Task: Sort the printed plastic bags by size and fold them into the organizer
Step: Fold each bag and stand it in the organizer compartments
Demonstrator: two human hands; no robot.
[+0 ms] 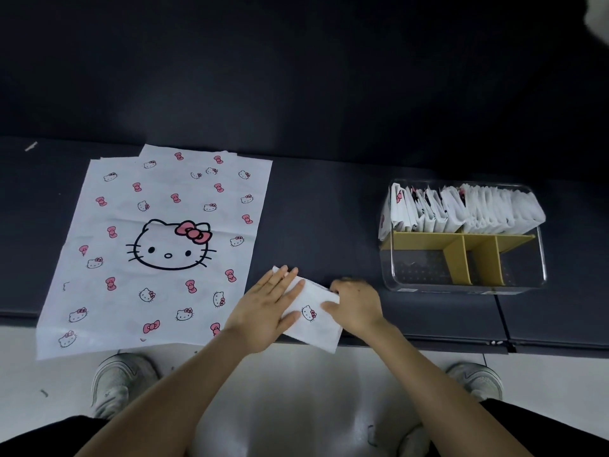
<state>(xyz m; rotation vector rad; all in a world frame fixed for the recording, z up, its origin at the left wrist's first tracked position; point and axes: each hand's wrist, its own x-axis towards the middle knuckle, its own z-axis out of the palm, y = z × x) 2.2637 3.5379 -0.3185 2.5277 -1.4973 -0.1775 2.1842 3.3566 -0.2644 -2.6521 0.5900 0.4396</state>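
Step in hand: folding, mid-fold on one bag. The folded bag [309, 319] lies at the near edge of the dark bench [323, 209], between the stack of flat bags [158, 245] and the organizer [461, 285], and one corner hangs just past the edge. The left hand [267, 308] lies flat with straight fingers, pressing the bag's left half down. The right hand [354, 306] is curled over the right edge, thumb on top, and looks to be pinching the fold. The hands are apart, with the bag between them.

In the organizer, the back row is full of packed bags [461, 209] standing on edge. The front slots between the yellow dividers [456, 255] look empty (the clear wall makes that hard to confirm).

The next move is probably one more fold or a crease press, then a lift to the right. It calls for holding the packet pinched so the slick plastic doesn't spring open, and picking the slot that matches its size. The flat bags are untouched, so plenty is left.
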